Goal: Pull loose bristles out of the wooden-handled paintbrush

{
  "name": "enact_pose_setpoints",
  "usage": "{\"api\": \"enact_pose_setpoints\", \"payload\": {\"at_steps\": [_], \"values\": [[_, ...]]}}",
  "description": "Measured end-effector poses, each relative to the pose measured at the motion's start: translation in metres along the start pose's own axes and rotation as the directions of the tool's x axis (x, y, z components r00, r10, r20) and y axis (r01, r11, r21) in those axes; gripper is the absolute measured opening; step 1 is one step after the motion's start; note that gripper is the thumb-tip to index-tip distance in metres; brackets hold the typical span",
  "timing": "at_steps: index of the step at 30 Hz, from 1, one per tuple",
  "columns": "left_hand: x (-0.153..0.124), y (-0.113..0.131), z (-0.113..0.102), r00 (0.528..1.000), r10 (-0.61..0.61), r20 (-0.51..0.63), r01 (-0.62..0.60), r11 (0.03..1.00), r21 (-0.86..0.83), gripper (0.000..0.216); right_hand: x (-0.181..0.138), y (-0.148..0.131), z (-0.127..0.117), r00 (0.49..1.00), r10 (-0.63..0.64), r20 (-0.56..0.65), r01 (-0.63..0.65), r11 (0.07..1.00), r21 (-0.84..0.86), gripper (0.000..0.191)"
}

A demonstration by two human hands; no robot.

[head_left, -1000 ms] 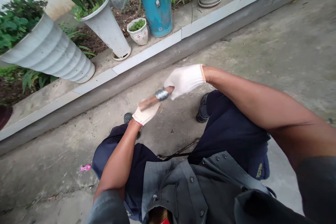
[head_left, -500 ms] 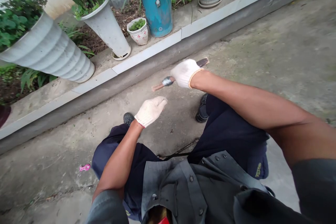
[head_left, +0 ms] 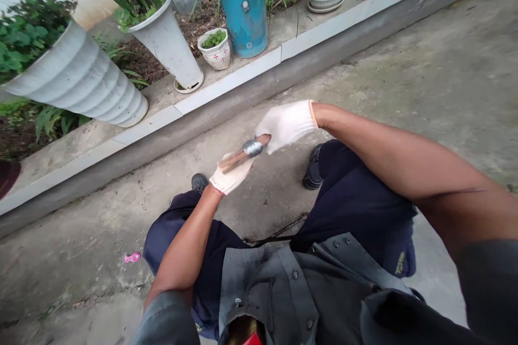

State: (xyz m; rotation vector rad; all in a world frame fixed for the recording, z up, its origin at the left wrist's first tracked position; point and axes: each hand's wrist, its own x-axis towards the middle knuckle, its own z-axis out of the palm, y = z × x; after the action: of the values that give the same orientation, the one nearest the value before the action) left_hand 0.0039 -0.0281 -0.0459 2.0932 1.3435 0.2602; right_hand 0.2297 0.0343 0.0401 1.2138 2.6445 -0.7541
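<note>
My right hand (head_left: 286,123), in a white knitted glove, grips a short wooden stick (head_left: 234,161). A coil of silvery wire (head_left: 253,147) is wound round the middle of the stick. The stick's near end points down to the left and crosses above my left hand (head_left: 230,180), hiding part of it. That hand wears a white glove too, and its fingers look closed together. Whether it touches the stick or pinches a wire end, I cannot tell. The far end of the stick is hidden by my right hand.
A low tiled ledge (head_left: 230,89) runs across the far side. Several plant pots stand on it, among them a blue metal pot (head_left: 245,21) and a small white pot (head_left: 216,54). A pink object (head_left: 132,257) lies on the concrete ground (head_left: 81,248) to my left.
My right hand has turned and come lower, swinging the stick's near end down to the left over my left hand. My left hand has hardly moved.
</note>
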Motion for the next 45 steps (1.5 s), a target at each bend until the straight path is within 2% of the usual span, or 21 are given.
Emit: {"api": "enact_pose_setpoints", "payload": {"at_steps": [2,5,9,12,14,16,18,21,24,27,29,31,33,36,42,45], "values": [[0.000,0.000,0.002,1.000,0.002,-0.009,-0.002,1.000,0.010,0.046,0.003,-0.002,-0.004,0.999,0.010,-0.041,-0.013,0.998,-0.065,0.028],[0.000,0.003,0.001,0.998,0.056,-0.012,-0.056,0.998,0.016,0.042,0.009,-0.002,-0.007,0.985,0.097,-0.142,-0.113,0.988,-0.109,0.032],[-0.002,0.009,-0.003,0.998,0.051,0.046,-0.051,0.999,-0.005,0.039,0.019,0.005,-0.006,0.942,0.245,-0.229,-0.272,0.958,-0.095,0.037],[-0.005,0.015,-0.005,0.994,0.051,0.099,-0.056,0.997,0.055,0.037,0.026,0.012,-0.003,0.901,0.333,-0.276,-0.377,0.918,-0.124,0.035],[-0.006,0.017,-0.006,0.991,0.069,0.112,-0.082,0.991,0.110,0.035,0.029,0.015,0.001,0.889,0.371,-0.267,-0.426,0.885,-0.188,0.031],[-0.007,0.017,-0.008,0.993,0.076,0.091,-0.089,0.984,0.152,0.034,0.029,0.016,0.005,0.898,0.387,-0.208,-0.434,0.859,-0.274,0.028],[-0.007,0.014,-0.013,0.997,0.061,0.036,-0.067,0.983,0.174,0.036,0.026,0.015,0.010,0.918,0.379,-0.120,-0.396,0.849,-0.350,0.026],[-0.005,0.008,-0.023,0.998,0.030,-0.058,-0.019,0.984,0.180,0.038,0.019,0.011,0.017,0.955,0.291,0.064,-0.246,0.891,-0.382,0.024],[-0.003,0.003,-0.032,0.994,0.004,-0.109,0.018,0.981,0.193,0.036,0.011,0.005,0.019,0.954,0.144,0.264,-0.066,0.957,-0.284,0.020],[-0.001,-0.002,-0.035,0.994,-0.013,-0.107,0.033,0.982,0.188,0.039,0.003,-0.001,0.013,0.945,-0.051,0.323,0.103,0.984,-0.148,0.016],[0.000,-0.004,-0.033,0.996,0.002,-0.085,0.012,0.986,0.168,0.034,-0.002,-0.005,0.007,0.956,-0.137,0.259,0.166,0.982,-0.093,0.018],[0.001,-0.006,-0.028,0.998,0.004,-0.070,0.007,0.989,0.148,0.030,-0.004,-0.008,0.001,0.983,-0.133,0.126,0.141,0.988,-0.058,0.024],[0.002,-0.006,-0.023,0.997,-0.023,-0.071,0.031,0.992,0.125,0.035,-0.002,-0.009,-0.004,0.998,-0.068,-0.018,0.068,0.997,-0.037,0.031],[0.002,-0.002,-0.017,0.998,-0.028,-0.058,0.034,0.994,0.103,0.043,0.006,-0.007,-0.008,0.982,0.077,-0.174,-0.088,0.995,-0.055,0.036],[-0.003,0.011,-0.010,0.999,0.039,0.025,-0.042,0.991,0.125,0.036,0.023,0.013,-0.005,0.897,0.311,-0.315,-0.354,0.931,-0.091,0.037],[-0.005,0.014,-0.010,0.995,0.078,0.068,-0.089,0.980,0.179,0.035,0.027,0.018,0.000,0.875,0.383,-0.296,-0.444,0.879,-0.173,0.030]]}}
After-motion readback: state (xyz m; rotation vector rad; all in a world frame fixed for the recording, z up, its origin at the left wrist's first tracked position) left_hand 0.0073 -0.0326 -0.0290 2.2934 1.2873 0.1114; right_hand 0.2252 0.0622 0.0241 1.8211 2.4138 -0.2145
